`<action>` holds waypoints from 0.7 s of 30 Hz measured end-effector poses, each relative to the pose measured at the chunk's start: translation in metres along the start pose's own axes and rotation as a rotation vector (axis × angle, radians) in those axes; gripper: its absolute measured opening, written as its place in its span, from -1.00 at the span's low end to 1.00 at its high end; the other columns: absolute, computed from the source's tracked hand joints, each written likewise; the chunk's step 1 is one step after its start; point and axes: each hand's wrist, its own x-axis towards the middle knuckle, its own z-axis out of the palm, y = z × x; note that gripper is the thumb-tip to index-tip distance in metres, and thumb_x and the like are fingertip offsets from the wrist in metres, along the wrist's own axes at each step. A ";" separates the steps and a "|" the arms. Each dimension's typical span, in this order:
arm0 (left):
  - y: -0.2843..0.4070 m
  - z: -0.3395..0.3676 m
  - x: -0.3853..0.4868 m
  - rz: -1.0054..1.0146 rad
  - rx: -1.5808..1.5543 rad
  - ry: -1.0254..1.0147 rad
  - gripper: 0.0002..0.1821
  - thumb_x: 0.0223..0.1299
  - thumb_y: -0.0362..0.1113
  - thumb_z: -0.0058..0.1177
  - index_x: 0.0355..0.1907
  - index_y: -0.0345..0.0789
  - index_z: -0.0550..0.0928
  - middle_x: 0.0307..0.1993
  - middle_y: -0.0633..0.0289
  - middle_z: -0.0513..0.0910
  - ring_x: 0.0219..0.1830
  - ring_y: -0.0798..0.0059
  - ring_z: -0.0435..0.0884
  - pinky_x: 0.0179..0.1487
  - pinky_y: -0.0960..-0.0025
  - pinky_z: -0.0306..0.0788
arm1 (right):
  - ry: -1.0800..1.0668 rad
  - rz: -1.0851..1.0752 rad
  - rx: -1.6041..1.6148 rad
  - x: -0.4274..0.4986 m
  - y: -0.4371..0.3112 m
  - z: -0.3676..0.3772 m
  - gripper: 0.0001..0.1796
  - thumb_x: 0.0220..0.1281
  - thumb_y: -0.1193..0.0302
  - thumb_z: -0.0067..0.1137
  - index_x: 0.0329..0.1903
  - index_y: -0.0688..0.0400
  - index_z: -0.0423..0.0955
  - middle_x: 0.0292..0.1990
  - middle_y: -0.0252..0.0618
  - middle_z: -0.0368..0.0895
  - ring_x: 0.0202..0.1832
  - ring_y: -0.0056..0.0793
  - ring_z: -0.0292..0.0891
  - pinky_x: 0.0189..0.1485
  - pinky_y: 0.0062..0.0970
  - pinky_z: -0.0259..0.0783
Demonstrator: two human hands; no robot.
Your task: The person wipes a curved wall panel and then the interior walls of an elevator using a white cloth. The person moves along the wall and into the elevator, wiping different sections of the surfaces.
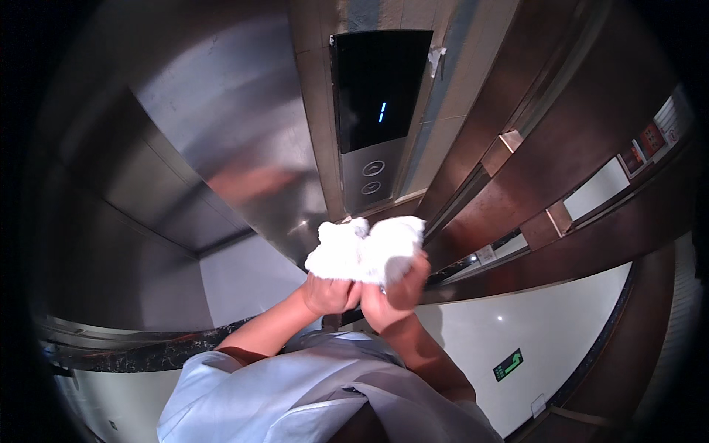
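A bunched white cloth (365, 249) is held up in front of my chest, so bright that its folds barely show. My left hand (332, 293) grips its lower edge on the left side. On the right side my right hand (396, 290) holds it, slightly blurred, with the fingers partly behind the cloth. The two hands are side by side at the middle. Just beyond the cloth is an elevator call panel (368, 177) with an up and a down button and a black display (382, 88) above them. The cloth does not visibly touch the panel.
A shiny metal door frame (266, 138) curves up on the left, beside metal elevator doors (149, 183). Brown wall panelling (554, 138) runs along the right. A green exit sign (508, 365) lies on the pale floor (465, 343) at the lower right.
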 end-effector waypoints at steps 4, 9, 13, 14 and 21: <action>0.032 0.000 0.074 0.118 -0.499 0.052 -0.54 0.13 -0.26 0.22 0.07 -0.45 0.60 -0.04 -0.09 0.63 0.03 -0.16 0.59 0.18 -0.04 0.39 | 0.501 -0.106 -0.405 0.049 -0.003 -0.023 -0.16 0.22 0.29 0.31 0.44 0.26 0.09 0.34 0.20 0.22 0.34 0.11 0.32 0.36 -0.07 0.33; 0.060 0.025 0.143 -0.083 -0.387 0.204 -0.63 0.24 -0.38 0.09 0.06 -0.52 0.51 -0.09 -0.17 0.49 -0.01 -0.15 0.47 0.12 0.02 0.39 | 0.155 0.035 -0.762 0.079 -0.042 -0.084 -0.59 0.32 0.52 0.13 0.17 0.45 0.42 0.08 0.27 0.49 0.07 0.07 0.54 0.13 -0.07 0.47; 0.038 0.033 0.118 0.136 -0.291 0.074 -0.57 0.19 -0.39 0.06 0.12 -0.53 0.48 0.12 -0.22 0.47 0.20 -0.26 0.39 0.34 -0.15 0.22 | 0.005 -0.078 -0.794 0.065 -0.037 -0.074 -0.68 0.30 0.57 0.19 0.07 0.44 0.54 -0.01 0.19 0.57 -0.05 0.09 0.58 0.08 -0.13 0.46; 0.033 0.038 0.104 0.078 -0.329 0.004 -0.57 0.18 -0.40 0.06 0.11 -0.52 0.49 0.12 -0.22 0.48 0.22 -0.24 0.40 0.34 -0.12 0.23 | -0.011 0.054 -0.706 0.054 -0.033 -0.069 -0.70 0.32 0.57 0.16 0.07 0.43 0.54 0.01 0.20 0.55 -0.04 0.11 0.56 0.08 -0.10 0.44; 0.026 0.100 -0.001 -0.370 -0.487 -0.125 -0.61 0.29 -0.34 0.02 0.13 -0.44 0.49 0.12 -0.19 0.51 0.19 -0.21 0.45 0.29 0.05 0.35 | -0.167 0.141 -0.612 -0.048 0.007 -0.065 -0.72 0.25 0.63 0.21 0.03 0.33 0.55 -0.01 0.20 0.48 -0.06 0.08 0.47 -0.04 -0.13 0.40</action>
